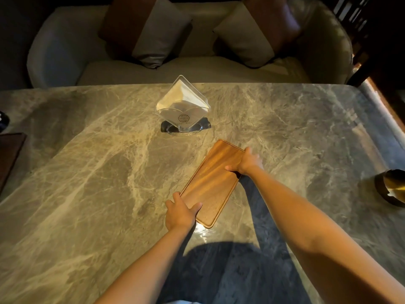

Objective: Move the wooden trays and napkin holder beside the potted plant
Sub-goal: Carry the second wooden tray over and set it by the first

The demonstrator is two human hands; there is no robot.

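A long wooden tray (213, 182) lies at an angle on the marble table (87, 172), near its middle. My left hand (180, 212) grips the tray's near left corner, thumb on top. My right hand (247, 162) holds its far right edge, thumb on the tray's surface. Beyond the tray stands a clear napkin holder (183, 108) with white napkins in it, upright and untouched. A second dark wooden tray (9, 154) shows partly at the left edge of the table. No potted plant is in view.
A round dark-and-gold object (392, 187) sits at the right edge of the table. A dark object (3, 121) pokes in at the far left. Behind the table is a pale sofa (175, 71) with several cushions.
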